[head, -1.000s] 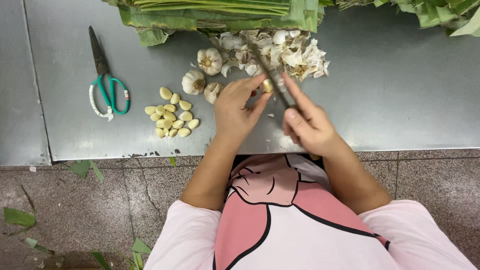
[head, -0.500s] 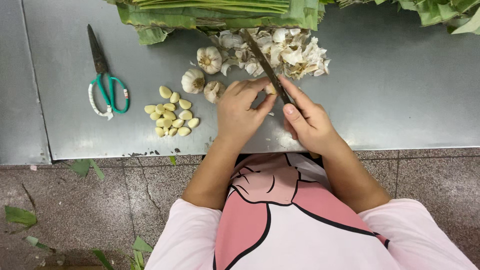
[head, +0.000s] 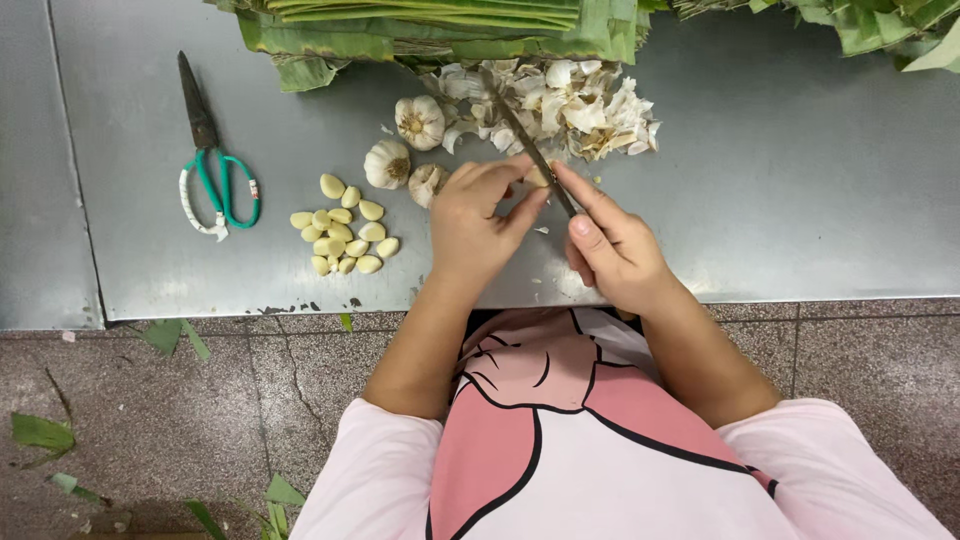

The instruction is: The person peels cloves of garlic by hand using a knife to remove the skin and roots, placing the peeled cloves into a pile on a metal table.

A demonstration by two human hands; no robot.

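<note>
The left hand (head: 480,220) pinches a garlic clove (head: 538,177) between thumb and fingertips, while the right hand (head: 610,245) closes its grip around a narrow knife (head: 525,140), the blade angled up and to the far left across the clove. Judging by what lies around, the peeling looks partly done: about 13 peeled cloves (head: 345,238) sit in a loose pile to the left of the hands, and a heap of papery white skins (head: 570,105) lies just beyond them. 3 whole garlic bulbs (head: 405,150) remain unbroken between the peeled pile and the skins, so a fair share seems left. Well to the left, green-handled scissors (head: 213,165) lie flat and untouched. The tabletop (head: 800,200) is dull grey sheet metal, with stacked green leaves (head: 440,25) along its far edge. Below its near edge runs a speckled brown stone floor (head: 150,420), scattered with torn bits of green leaf.
</note>
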